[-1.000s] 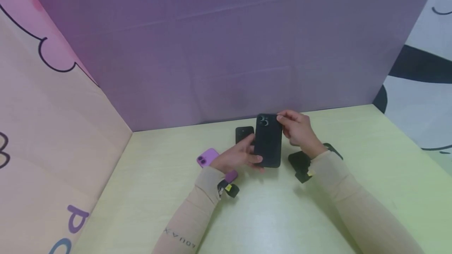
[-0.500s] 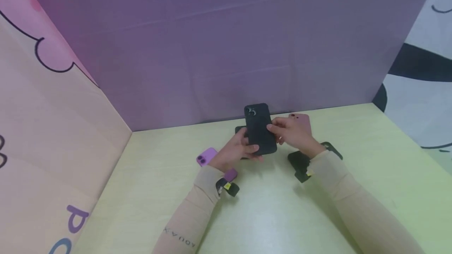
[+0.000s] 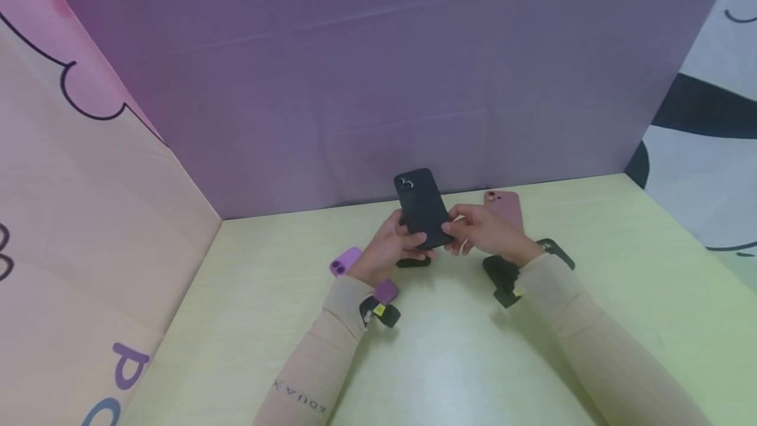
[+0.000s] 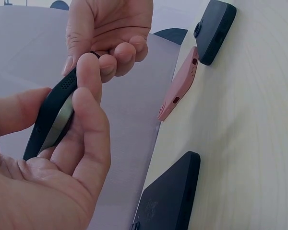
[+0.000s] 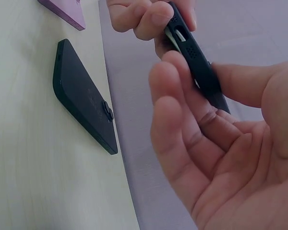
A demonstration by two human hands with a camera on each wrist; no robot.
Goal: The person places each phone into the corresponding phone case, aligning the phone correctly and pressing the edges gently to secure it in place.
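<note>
Lifted higher and tipped leftward since a second ago: black phone (image 3: 421, 208) in matte, rounded-corner case, twin lenses at its top, now up off the pale green table (image 3: 473, 360). Gripped at the lower end by left hand (image 3: 387, 250) and right hand (image 3: 481, 232), fingers curled round its edges. Below the phone, a flat black case (image 4: 170, 196); right of it, a pink case (image 3: 504, 208); left, a purple case (image 3: 345, 261).

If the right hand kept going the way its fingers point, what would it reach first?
The right hand points left, its fingers already holding the black-cased phone. Past it, the left hand gripping the same phone comes first; depth beyond is unclear.
</note>
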